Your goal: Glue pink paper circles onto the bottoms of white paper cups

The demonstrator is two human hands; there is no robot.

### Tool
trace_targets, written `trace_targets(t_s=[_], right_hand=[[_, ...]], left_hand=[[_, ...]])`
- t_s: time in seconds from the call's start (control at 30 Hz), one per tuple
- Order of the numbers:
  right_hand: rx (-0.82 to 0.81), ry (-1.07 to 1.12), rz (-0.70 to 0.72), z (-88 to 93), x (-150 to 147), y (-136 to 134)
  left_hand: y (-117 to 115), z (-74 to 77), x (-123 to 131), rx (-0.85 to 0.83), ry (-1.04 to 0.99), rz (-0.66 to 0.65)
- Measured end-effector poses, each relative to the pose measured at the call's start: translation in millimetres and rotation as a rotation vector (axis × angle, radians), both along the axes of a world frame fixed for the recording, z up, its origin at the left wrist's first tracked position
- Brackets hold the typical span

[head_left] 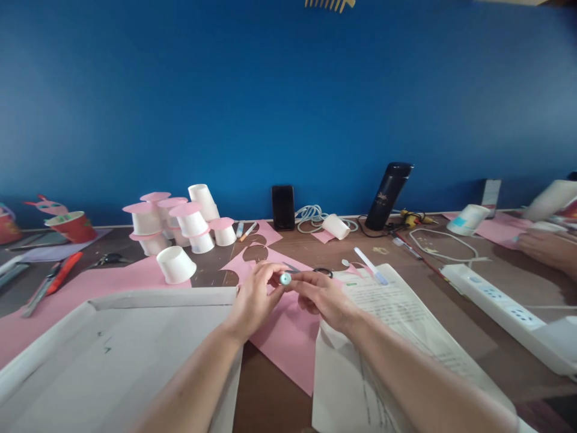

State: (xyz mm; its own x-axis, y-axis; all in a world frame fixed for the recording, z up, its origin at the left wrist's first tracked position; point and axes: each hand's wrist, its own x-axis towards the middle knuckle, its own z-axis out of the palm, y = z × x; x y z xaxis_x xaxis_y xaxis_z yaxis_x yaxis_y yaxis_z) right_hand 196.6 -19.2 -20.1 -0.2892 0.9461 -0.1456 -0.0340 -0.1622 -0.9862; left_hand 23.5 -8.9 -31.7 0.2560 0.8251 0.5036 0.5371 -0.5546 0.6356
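My left hand (258, 294) is closed around a small teal-and-white cylinder, seen end-on, that looks like a glue stick (285, 278). My right hand (322, 296) meets it from the other side, thumb and fingers pinched at its edge; what lies between those fingertips is mostly hidden. Beneath both hands spreads a sheet of pink paper (288, 343) with round holes cut from its far part. Just behind the fingers lie scissors (323, 272), partly covered. White paper cups (192, 224) with pink paper discs stand stacked at the back left, and a single upside-down cup (175, 265) is nearer.
A white box lid (162, 297) fills the near left. Printed sheets (396, 307) and a capped pen (370, 264) are to the right. Farther back are a phone (282, 207), a tilted black flask (388, 195) and a power strip (505, 307). Another person's hand (547, 246) is at far right.
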Motion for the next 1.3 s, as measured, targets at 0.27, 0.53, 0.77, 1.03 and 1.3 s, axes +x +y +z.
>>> trace_targets(t_s=[0.27, 0.53, 0.77, 1.03, 1.3], right_hand=[[-0.011, -0.005, -0.005, 0.5, 1.3, -0.2], [-0.104, 0.053, -0.044, 0.3, 1.3, 1.6], [-0.300, 0.306, -0.017, 1.5, 3.0, 1.5], [-0.313, 0.362, -0.001, -1.1, 1.9, 0.2], [-0.296, 0.351, -0.039, 0.0, -1.6, -1.7]], left_hand=[[-3.9, 2.2, 3.1, 0.141, 0.125, -0.042], [-7.4, 2.3, 8.0, 0.183, 0.193, 0.000], [-12.0, 0.2, 11.4, 0.307, 0.237, 0.063], [-15.9, 1.0, 14.9, 0.321, 0.300, 0.109], [-12.8, -1.5, 16.0, 0.291, 0.270, 0.104]])
